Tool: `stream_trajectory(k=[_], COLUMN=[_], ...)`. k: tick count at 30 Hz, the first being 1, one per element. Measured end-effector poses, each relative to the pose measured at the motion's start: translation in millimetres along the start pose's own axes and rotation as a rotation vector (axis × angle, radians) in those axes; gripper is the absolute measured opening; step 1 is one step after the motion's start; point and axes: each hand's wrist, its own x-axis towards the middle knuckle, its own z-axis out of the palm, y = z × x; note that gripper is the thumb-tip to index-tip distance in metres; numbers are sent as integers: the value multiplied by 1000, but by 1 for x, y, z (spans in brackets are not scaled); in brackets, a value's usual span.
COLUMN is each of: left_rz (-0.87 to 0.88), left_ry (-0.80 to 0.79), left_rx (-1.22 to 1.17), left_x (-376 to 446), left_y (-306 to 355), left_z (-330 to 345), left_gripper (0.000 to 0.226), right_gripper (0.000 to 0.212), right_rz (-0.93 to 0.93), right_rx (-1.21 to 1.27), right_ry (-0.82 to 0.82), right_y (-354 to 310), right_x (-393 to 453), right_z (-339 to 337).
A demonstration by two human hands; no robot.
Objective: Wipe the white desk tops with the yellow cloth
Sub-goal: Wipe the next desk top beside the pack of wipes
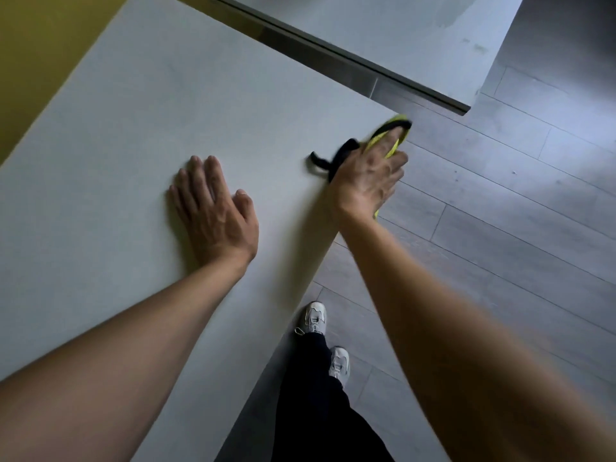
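Note:
The white desk top [140, 135] fills the left and middle of the head view. My left hand [213, 208] rests flat on it, fingers straight and spread. My right hand [366, 178] holds the yellow cloth [393, 138] with black trim against the desk's right edge, near the far right corner. The fingers curl over the cloth and over the edge. Most of the cloth is hidden under the hand; a black strip of it trails left onto the desk.
A second white desk top [400, 38] lies beyond a dark gap with a metal rail [333, 61]. Grey plank floor [500, 211] spreads to the right. My legs and pale shoes [313, 316] stand beside the desk's edge. A yellow wall [40, 55] is at the left.

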Motion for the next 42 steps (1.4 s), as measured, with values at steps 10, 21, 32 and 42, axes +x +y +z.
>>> stream_trajectory(k=[10,21,32,42], left_rz=[346,432,433,440], left_ry=[-183,-311,-304,-280], left_rx=[-81,4,7,9], left_x=[-33,-194,-193,-193], left_y=[-44,-134,-133,-135], left_z=[-22,-87,-85,-82], left_gripper=[65,62,64,63], right_gripper=[70,67,71,68], right_rz=[-72,-37,-140,-55], right_rx=[60,72,101,53], right_ry=[-118,-17,-167,-3], right_y=[44,9,94,13], right_x=[-92,3,-204,0], right_z=[-7,-2,2,6])
